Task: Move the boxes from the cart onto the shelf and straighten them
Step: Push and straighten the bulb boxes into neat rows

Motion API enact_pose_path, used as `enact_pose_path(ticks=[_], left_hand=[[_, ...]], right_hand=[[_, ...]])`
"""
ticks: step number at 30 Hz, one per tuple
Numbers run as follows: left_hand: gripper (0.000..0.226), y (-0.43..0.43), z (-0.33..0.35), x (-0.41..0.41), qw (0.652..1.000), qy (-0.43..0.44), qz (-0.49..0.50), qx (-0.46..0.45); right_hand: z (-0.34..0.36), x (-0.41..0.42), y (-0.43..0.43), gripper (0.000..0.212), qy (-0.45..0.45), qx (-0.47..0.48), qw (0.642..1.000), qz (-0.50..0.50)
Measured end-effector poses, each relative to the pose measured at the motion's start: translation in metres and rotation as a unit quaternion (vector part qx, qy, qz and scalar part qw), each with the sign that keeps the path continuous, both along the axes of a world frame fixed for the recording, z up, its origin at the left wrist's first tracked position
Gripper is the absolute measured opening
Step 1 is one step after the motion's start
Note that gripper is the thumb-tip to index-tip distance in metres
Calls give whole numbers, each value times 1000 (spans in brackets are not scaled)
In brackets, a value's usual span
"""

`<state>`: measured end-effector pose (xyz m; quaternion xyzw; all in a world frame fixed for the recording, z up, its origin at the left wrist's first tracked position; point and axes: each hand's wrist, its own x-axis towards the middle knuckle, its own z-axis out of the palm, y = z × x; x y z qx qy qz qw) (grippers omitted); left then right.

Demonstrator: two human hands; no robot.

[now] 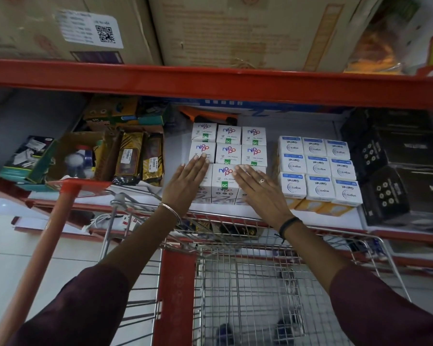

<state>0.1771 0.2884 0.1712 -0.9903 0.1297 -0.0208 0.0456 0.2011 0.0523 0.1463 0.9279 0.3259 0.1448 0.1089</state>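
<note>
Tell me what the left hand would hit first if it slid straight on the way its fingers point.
The left hand lies flat, fingers angled up-right. Its fingertips already touch the middle-row Nippo box; going on, it would push that box back toward the rear-row box, though depth is unclear.

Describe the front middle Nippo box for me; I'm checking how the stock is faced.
The front middle Nippo box is a white carton, upright, at the shelf edge in the front row of a three-by-three block. Its top shows the purple and orange logo, small print and a green QC sticker. It sits tight between two neighbours. The left hand lies flat over the left one, the right hand over the right one; both reach its top edges.
</note>
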Motion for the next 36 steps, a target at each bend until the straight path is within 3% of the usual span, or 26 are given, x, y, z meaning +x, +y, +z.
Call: enact_pose_path(ticks=[18, 22, 28, 33, 36], left_hand=[[87, 3, 3, -1, 998, 5, -27, 53], [89, -10, 19, -14, 998, -33, -51, 26], [71, -75, 29, -26, 986, -103, -116, -53], [78, -161, 19, -22, 978, -104, -172, -50], [86, -203, 10, -13, 984, -81, -156, -38]], right_hand=[[11, 0, -4, 77, 5, -4, 1000, 26], [23, -11, -28, 64, 32, 117, 993, -11], [20, -46, -110, 62, 56, 243, 963, -105], [17, -45, -173, 66, 84, 237, 953, -168], [16, -28, -191, 75, 115, 205, 956, -177]])
